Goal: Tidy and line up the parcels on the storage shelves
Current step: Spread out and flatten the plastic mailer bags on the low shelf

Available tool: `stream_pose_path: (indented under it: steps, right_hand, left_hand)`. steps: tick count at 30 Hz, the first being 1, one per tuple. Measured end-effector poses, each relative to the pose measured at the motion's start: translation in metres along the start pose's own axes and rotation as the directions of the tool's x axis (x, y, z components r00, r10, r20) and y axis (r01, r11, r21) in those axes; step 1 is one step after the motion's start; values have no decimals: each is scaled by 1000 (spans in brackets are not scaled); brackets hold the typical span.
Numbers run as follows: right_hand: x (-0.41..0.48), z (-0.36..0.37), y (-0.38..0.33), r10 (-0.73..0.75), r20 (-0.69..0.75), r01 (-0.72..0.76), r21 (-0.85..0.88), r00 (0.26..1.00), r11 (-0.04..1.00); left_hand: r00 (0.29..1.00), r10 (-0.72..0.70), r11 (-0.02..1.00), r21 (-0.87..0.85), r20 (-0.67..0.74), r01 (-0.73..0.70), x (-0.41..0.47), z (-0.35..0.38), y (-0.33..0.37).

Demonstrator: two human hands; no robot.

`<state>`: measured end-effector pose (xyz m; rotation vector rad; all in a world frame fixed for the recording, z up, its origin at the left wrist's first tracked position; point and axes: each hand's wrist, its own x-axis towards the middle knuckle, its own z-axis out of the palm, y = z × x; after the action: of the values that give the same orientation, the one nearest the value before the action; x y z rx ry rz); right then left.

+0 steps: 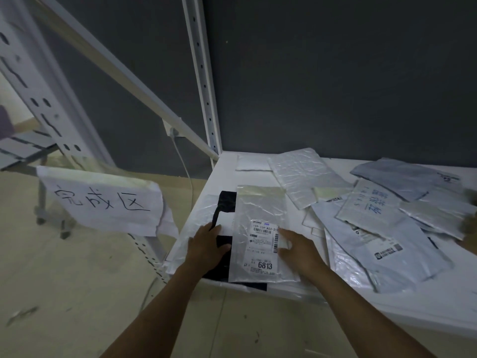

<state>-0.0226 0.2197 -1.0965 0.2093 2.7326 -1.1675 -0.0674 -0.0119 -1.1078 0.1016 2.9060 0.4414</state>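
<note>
I have both hands open and gripping nothing on the small stack at the corner of the shelf (225, 174). My left hand (209, 245) rests flat on the black parcel (227, 202) just beside the left edge of the silvery labelled parcel (260, 210), and my right hand (296, 245) touches that parcel's right edge with straight fingers. I judge this to be the squaring-up of the stack between the hands; next I would reach to the right of my right hand for the loose heap of parcels (374, 223), lift one flat and lay it edge to edge on top without nudging the stack.
</note>
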Motion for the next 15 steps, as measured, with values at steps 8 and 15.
stream_pose_path:
  steps: [8,15]
  right_hand:
    - [-7,2,-13,-76,-29,53,-465,997,884]
    - [-29,-56,31,-218,-133,92,-616,967,782]
  left_hand:
    - [993,-48,995,-87,-107,39,-1,-6,33]
    - [993,89,973,219,-77,-71,-3,10,77]
